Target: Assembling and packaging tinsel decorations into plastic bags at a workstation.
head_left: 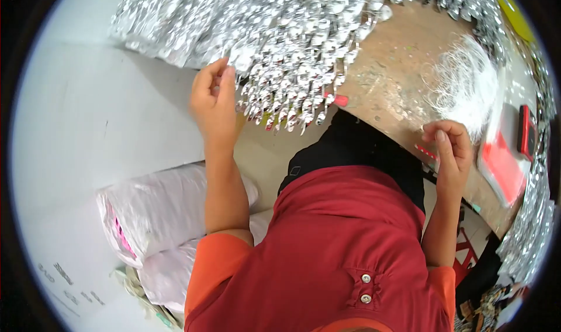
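A large heap of shiny silver strands (292, 46), strung with small round and drop-shaped pieces, covers the left part of the worktable and hangs over its near edge. At that heap's lower left edge is my left hand (215, 101), thumb and fingertips drawn together; anything between them is too small to make out. My right hand (451, 151) is by the table's near edge, its fingers curled toward the thumb, and I cannot see what it pinches. Just beyond it lies a loose bundle of thin white thread (464, 84). A small red-and-white striped piece (425, 151) is beside the right fingers.
On the brown worktable (385, 69) a red handle (337, 99) sticks out from under the strands. A clear-and-red packet (504, 168) and a red-and-black device (527, 132) lie at the right. More silver strands (529, 233) hang there. White wrapped bundles (160, 206) stand below left.
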A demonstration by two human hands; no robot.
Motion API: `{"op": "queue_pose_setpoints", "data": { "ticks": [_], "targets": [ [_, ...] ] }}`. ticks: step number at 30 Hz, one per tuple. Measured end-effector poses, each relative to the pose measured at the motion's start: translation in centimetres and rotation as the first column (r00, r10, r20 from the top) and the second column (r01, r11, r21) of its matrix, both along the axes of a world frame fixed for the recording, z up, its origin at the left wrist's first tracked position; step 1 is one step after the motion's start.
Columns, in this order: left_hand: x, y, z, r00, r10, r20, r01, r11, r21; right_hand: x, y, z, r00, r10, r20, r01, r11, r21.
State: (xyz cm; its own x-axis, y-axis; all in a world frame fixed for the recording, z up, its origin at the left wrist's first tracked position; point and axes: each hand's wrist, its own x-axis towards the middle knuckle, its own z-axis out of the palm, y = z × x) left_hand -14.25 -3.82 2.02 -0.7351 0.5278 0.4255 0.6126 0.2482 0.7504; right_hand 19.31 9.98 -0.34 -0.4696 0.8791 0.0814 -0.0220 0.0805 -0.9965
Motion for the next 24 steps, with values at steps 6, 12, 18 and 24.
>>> {"op": "queue_pose_setpoints", "data": {
  "ticks": [6,12,18,24],
  "targets": [
    [-1.9,-5.5,-3.8,0.974,0.115,0.194,-0.123,0.992,0.033,-2.4,-1.7,-0.2,0.985,0.173,0.014,-0.171,0.982,-0.081],
    [-1.9,-4.4,-5.5,0.705,-0.130,0.697,-0.001,0.983,0.184,-5.4,-2.3,0.3,0.958,0.240,0.158,-0.253,0.966,0.062],
    [0.2,-5.0,-5.2,0.698,-0.193,0.690,0.075,0.977,0.198,-6.4,-2.1,0.9,0.933,0.253,0.255,-0.280,0.957,0.076],
    [3.2,-5.3,-4.7,0.602,-0.302,0.739,0.244,0.951,0.190,-6.2,-1.3,0.2,0.952,0.202,0.232,-0.232,0.966,0.110]
  ]
}}
